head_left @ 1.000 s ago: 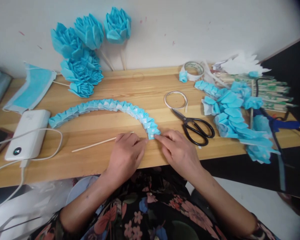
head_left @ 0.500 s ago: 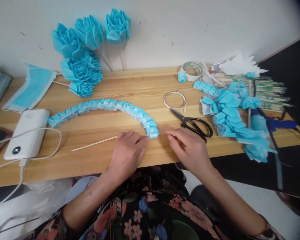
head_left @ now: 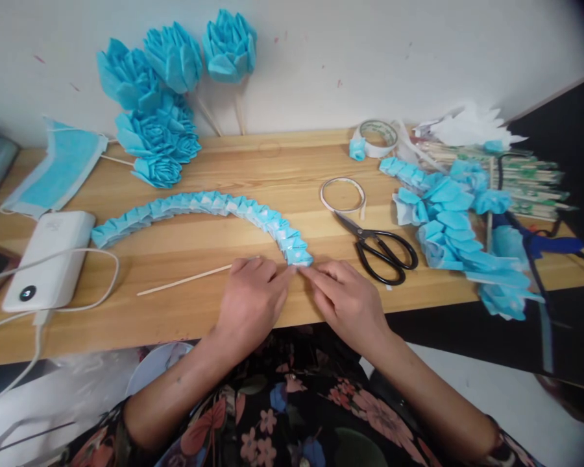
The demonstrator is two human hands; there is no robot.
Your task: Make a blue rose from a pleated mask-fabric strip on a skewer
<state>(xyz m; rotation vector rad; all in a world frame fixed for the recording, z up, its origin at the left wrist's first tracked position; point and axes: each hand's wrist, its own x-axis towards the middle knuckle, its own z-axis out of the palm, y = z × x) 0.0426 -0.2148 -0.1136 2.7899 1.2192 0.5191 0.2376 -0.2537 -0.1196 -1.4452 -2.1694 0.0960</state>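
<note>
A curved chain of folded light-blue pieces [head_left: 207,202] arches across the table. Its right end, with a whitish edge, lies between my two hands. My left hand [head_left: 253,292] is closed, its thumb and forefinger at that end. A thin wooden stick [head_left: 185,280] runs in under its curled fingers, where the grip is hidden. From the other side, my right hand [head_left: 348,298] has its fingertips pressed together on the same end. Black-handled scissors [head_left: 370,243] lie beyond my right hand, blades touching a small ring of white tape [head_left: 343,194].
Blue folded flowers on sticks [head_left: 160,117] stand against the wall. At left are a face mask [head_left: 53,165] and a white power bank [head_left: 48,259] with a looping cable. A tape roll [head_left: 379,137], blue folded pieces [head_left: 448,220] and wrapped sticks [head_left: 535,185] crowd the right.
My right hand has moved left onto the chain's right end, where it was apart before. A small white scrap now shows by the scissors handle. My left hand has stayed nearly still.
</note>
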